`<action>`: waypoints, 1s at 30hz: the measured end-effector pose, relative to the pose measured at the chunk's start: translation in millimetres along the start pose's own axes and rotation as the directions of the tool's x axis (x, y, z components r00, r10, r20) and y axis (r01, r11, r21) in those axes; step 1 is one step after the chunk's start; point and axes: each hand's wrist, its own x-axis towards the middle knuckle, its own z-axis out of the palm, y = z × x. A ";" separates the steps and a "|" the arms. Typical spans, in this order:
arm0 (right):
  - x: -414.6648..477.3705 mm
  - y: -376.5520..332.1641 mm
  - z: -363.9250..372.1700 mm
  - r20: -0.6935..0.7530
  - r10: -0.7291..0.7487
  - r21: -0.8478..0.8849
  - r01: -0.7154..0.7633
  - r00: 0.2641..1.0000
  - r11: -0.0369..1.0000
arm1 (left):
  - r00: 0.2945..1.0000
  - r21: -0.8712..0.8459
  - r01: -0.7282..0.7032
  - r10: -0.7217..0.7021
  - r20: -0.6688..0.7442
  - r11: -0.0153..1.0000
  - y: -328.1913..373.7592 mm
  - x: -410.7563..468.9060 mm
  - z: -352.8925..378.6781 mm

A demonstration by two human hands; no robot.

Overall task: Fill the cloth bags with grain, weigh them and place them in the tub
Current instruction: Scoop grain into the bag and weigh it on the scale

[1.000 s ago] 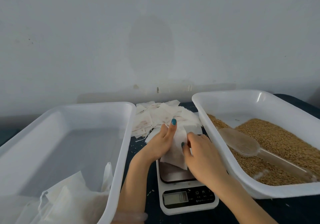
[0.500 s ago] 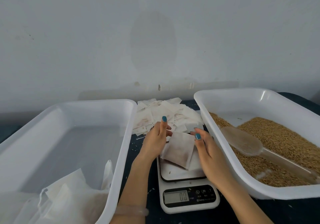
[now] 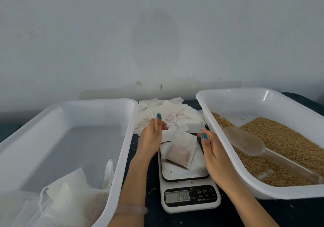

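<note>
A filled cloth bag (image 3: 181, 150) lies on the scale (image 3: 191, 198), and your hands flank it.

Your left hand (image 3: 151, 137) and right hand (image 3: 213, 151) hover loose-fingered just beside the bag, gripping nothing. The scale's display is lit. Empty bags (image 3: 168, 114) are heaped behind it. The left tub (image 3: 122, 139) holds a few filled bags (image 3: 70, 191) at its near end, and the scoop (image 3: 245, 142) rests on the grain (image 3: 280, 139) in the right tub (image 3: 206, 107).
</note>
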 end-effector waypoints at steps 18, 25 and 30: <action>7.0 12.0 5.0 0.088 -0.054 0.037 0.051 0.995 0.998 | 0.961 0.119 -0.173 0.140 0.240 0.978 34.7 -7.8 3.6; 4.7 -28.0 17.6 0.029 -0.136 0.267 0.123 0.990 0.956 | 0.946 0.360 -0.293 0.324 -0.028 0.886 104.7 -60.1 -18.7; 1.0 -84.7 32.7 0.259 -0.292 0.296 0.212 0.921 0.931 | 0.881 0.550 -0.146 0.361 -0.306 0.822 107.5 -112.0 -80.0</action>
